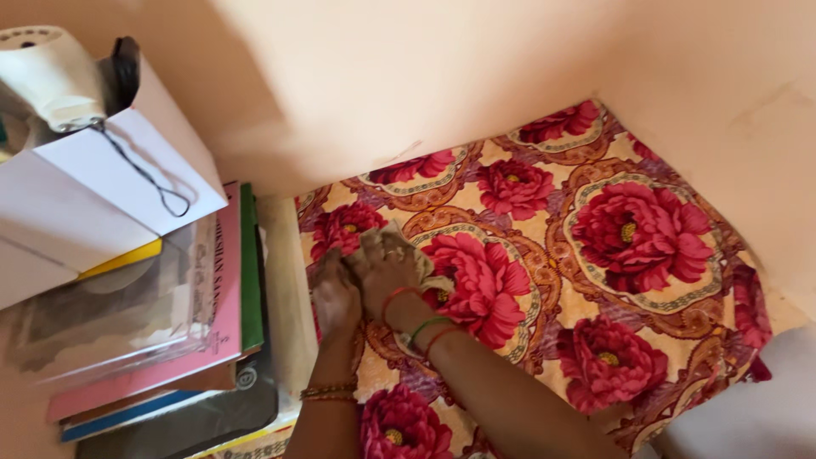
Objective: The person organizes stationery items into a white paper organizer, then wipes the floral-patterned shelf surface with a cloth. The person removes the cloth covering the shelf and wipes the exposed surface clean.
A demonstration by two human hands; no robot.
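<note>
- Peach-coloured walls (408, 76) meet in a corner at the upper right of the frame, and a blanket (646, 280) with big red flowers lies spread below them, filling the centre and right.
- Both hands are at the left edge of the blanket, left of centre: the left hand (336, 297) and right hand (387, 268) side by side, fingers curled around a small pale cloth (408, 246) bunched between them.
- The cloth rests on the blanket, mostly hidden by the fingers; only a crumpled edge shows.
- To handle it well, I'd say keep the cloth pressed flat, with one hand pinning while the other smooths outward.
- At the left stands a stack of books (170, 340), touching the blanket's edge, so elbows should stay clear.
- A white box (93, 195) with a looped cord (144, 174) sits atop the stack, upper left.
</note>
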